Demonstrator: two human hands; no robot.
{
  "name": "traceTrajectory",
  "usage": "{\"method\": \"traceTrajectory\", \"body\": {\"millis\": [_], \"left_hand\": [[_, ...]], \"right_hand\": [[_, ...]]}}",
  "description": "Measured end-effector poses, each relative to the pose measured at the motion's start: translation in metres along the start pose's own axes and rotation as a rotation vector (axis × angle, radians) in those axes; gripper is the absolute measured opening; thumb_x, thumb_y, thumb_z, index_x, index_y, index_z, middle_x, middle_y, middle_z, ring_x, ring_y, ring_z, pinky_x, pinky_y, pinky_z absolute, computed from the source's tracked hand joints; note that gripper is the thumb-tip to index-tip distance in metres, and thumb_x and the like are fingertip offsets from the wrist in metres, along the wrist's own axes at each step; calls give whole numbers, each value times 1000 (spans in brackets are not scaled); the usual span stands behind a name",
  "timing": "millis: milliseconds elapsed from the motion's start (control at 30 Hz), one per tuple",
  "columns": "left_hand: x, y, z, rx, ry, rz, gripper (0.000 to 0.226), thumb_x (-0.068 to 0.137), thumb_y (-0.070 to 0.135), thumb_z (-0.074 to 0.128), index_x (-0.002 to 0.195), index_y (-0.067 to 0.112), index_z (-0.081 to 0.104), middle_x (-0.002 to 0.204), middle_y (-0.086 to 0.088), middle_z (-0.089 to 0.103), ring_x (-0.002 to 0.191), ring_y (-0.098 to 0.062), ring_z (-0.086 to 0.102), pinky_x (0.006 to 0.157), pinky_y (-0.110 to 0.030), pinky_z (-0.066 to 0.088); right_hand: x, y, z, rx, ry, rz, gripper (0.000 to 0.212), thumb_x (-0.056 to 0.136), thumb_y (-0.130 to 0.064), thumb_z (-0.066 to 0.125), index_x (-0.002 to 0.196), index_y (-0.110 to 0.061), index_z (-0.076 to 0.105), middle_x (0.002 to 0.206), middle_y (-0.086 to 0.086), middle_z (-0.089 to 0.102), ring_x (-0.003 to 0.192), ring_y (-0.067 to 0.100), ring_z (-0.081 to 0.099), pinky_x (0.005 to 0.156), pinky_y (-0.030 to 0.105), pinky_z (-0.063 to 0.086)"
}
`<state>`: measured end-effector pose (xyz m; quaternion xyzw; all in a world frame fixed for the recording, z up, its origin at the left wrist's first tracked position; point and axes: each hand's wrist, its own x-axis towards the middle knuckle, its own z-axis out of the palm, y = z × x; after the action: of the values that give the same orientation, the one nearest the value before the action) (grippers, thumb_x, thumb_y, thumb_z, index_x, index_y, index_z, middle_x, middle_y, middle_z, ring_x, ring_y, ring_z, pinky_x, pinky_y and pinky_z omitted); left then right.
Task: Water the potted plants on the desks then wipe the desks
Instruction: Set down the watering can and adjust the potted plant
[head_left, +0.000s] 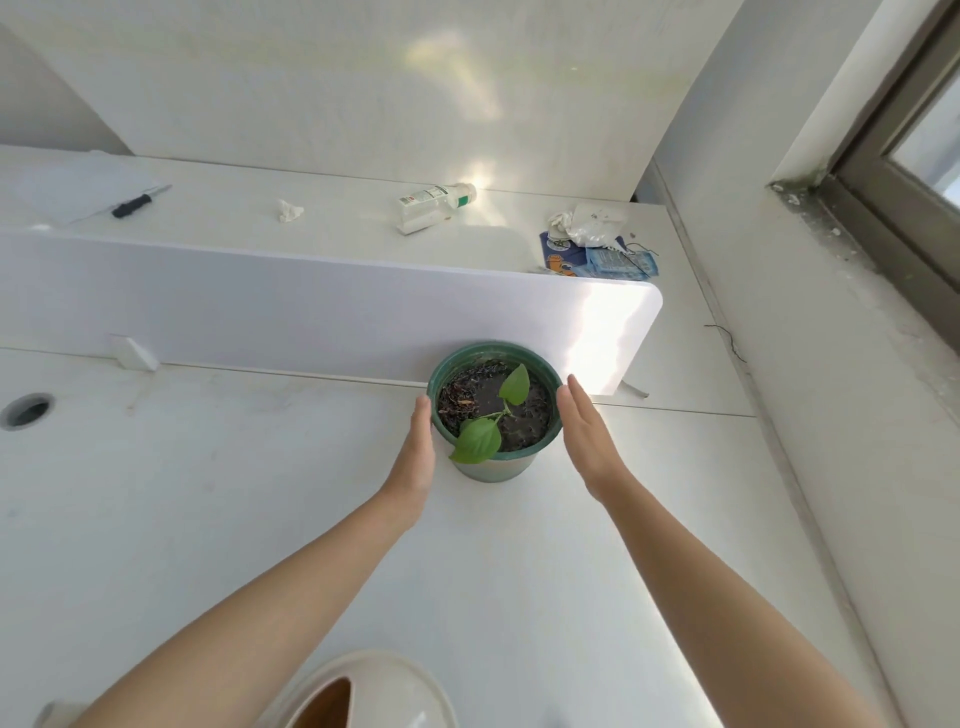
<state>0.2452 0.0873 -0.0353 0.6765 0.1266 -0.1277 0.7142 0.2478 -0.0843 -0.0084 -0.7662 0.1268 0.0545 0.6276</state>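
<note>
**Both hands flank pot, no firm hold**

Left grip (418, 457) lies flat with fingers spread straight against the green pot (493, 470); right grip (587, 436) is likewise flat and apart, just beside the rim, contact uncertain. Pot stands upright on the white counter (208, 493), against the divider panel (311, 306). Plant (480, 439) shows two leaves over dark soil. White watering can (395, 686) sits at near edge.

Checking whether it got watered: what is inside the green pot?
Inside the green pot lies dark soil that looks wet, with dry bits at the left, and a small plant with two green leaves. The leaves cover some soil; anything below the surface is hidden.
</note>
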Motion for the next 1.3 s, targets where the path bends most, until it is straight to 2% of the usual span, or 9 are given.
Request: {"method": "traceTrajectory", "body": {"millis": [133, 233, 400, 533, 633, 867, 1033, 1167, 1300], "left_hand": [[16, 18, -11, -57, 104, 15, 58, 96, 48, 8, 147, 20, 13, 156, 2, 17, 142, -12, 17, 118, -38, 10], [17, 23, 0, -19, 43, 57, 52, 97, 46, 5, 142, 25, 21, 147, 13, 29, 136, -6, 24, 111, -25, 17], [16, 8, 12, 48, 69, 24, 90, 76, 76, 16, 148, 23, 10, 157, 5, 12, 144, -10, 12, 119, -34, 8], [1, 5, 22, 46, 82, 51, 58, 98, 43, 12, 146, 21, -10, 157, 6, -3, 144, -10, -1, 115, -29, 0], [-5, 4, 21, 49, 48, 34, 58, 96, 47, 8, 146, 24, -12, 156, 11, -6, 144, -7, -3, 115, -31, -2], [-28, 23, -20, 108, 127, 18, 57, 96, 49, 8, 147, 27, 3, 158, 2, 7, 144, -15, 15, 118, -40, 10], [-98, 38, -57, -71, 248, 177, 54, 98, 40, 7, 142, 16, 28, 145, -10, 37, 127, -26, 41, 104, -38, 29], [-172, 30, -85, -181, 363, 328, 35, 91, 40, 29, 108, 21, 53, 113, -1, 59, 100, -20, 57, 84, -30, 43], [-234, -1, -106, -275, 617, 416, 27, 93, 13, 35, 86, 24, 58, 93, 2, 62, 85, -17, 60, 73, -25, 44]], "right_hand": [[-19, 5, 5, 126, 121, 14, 51, 97, -30, 31, 144, -15, 17, 153, -2, 20, 138, 12, 23, 111, 22, 17], [-30, 8, 22, 143, 85, 22, 53, 97, -28, 32, 145, -13, 14, 154, -3, 18, 140, 11, 18, 107, 18, 15], [-21, 6, 29, 162, 67, 55, 57, 97, -34, 29, 145, -15, 6, 156, -3, 8, 142, 10, 9, 113, 25, 10], [-8, 0, 23, 115, 41, 53, 59, 96, -37, 30, 145, -15, 6, 156, -2, 8, 142, 12, 9, 112, 25, 12], [-4, -3, 16, 45, -10, 31, 60, 96, -40, 29, 145, -14, 7, 156, -2, 9, 143, 12, 9, 113, 25, 10], [-37, -11, 1, -89, 9, -42, 65, 95, -39, 34, 145, -23, -4, 156, -2, 4, 143, 14, 7, 118, 36, 11], [-128, -2, 13, -188, -40, -97, 53, 94, -31, 42, 142, -23, 22, 147, 0, 32, 135, 13, 29, 114, 37, 26], [-197, 8, 24, -177, -57, -74, 42, 93, -28, 44, 133, -28, 36, 131, 0, 47, 121, 9, 41, 101, 27, 34], [-247, 20, 34, -142, -23, -67, 35, 92, -25, 46, 127, -30, 44, 120, -2, 53, 112, 10, 47, 92, 23, 34]]}}
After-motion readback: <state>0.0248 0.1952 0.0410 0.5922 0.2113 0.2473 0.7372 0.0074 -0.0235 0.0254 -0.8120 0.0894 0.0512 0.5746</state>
